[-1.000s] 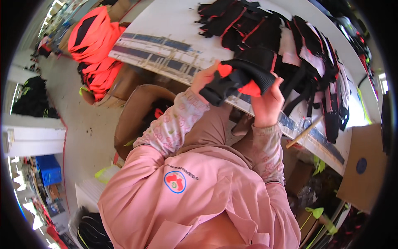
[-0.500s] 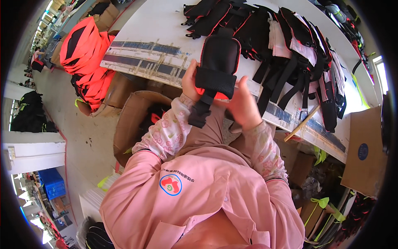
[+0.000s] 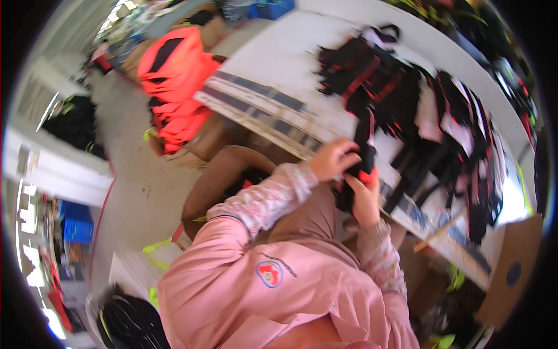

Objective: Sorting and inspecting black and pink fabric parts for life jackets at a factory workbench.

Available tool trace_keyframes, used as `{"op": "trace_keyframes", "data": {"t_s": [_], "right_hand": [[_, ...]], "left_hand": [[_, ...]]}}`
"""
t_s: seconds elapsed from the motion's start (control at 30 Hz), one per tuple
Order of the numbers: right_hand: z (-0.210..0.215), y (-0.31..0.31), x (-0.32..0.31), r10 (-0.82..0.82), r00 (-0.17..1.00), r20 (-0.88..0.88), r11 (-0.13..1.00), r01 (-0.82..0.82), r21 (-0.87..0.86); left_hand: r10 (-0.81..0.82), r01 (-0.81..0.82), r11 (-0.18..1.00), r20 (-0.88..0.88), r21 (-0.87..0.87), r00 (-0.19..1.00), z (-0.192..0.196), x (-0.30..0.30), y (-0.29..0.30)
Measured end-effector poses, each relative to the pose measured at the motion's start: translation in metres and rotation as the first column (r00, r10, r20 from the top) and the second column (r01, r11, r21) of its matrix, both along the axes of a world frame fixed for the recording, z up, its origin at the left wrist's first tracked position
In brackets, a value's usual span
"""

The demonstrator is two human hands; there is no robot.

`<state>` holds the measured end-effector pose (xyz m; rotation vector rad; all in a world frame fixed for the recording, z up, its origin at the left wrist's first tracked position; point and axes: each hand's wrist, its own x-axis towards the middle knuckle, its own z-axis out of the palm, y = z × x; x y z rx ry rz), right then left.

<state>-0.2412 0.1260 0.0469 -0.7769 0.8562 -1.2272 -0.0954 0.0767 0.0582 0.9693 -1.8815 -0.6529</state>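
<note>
A black padded strap piece [image 3: 364,136] with a red-orange edge stands between my hands at the table's front edge, turned so that its narrow side shows. Around its lower end my right hand [image 3: 366,198] is closed, the thumb beside a bright red-orange patch. My left hand [image 3: 334,159] has its fingers bent against the piece's left side; motion blurs their tips. Below the hands a dark end of the piece hangs over my lap. Several similar black pieces with red edging [image 3: 378,72] lie just beyond on the white table [image 3: 279,55].
More black and pale pink strapped pieces [image 3: 459,125] hang over the table's right front edge, by a thin wooden stick [image 3: 440,231]. An open cardboard box [image 3: 200,189] stands left of my knees. Orange bundles [image 3: 177,81] are stacked beyond it. A cardboard sheet [image 3: 511,273] rises at the right.
The piece has turned from its broad face to its narrow side. My hands have come closer together around it, the right one closing on its lower end. The whole view has shifted and tilted.
</note>
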Motion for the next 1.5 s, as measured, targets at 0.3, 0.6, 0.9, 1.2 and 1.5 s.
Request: {"op": "trace_keyframes", "data": {"t_s": [0.3,0.6,0.9,1.2,1.5], "right_hand": [[-0.012,0.013,-0.010,0.119,0.962,-0.245,0.992,-0.106,0.062],[-0.024,0.003,-0.009,0.007,0.839,-0.544,0.986,-0.096,-0.136],[0.056,0.004,0.023,0.351,0.828,-0.438,0.932,-0.355,0.075],[0.087,0.043,0.050,0.502,0.774,-0.387,0.831,-0.555,-0.032],[0.079,0.088,0.052,0.484,0.664,-0.570,0.666,-0.702,-0.252]], "left_hand": [[-0.169,0.189,0.967,-0.127,0.169,0.977,-0.042,-0.001,0.003],[0.265,-0.068,0.908,-0.440,0.413,0.858,-0.025,-0.027,0.006],[0.725,-0.724,0.689,-0.021,0.039,0.689,0.015,0.047,-0.059],[0.850,-0.843,0.527,0.097,-0.109,0.518,0.017,0.195,-0.067],[0.852,-0.953,0.170,0.523,-0.251,0.014,0.019,0.388,0.010]]}}
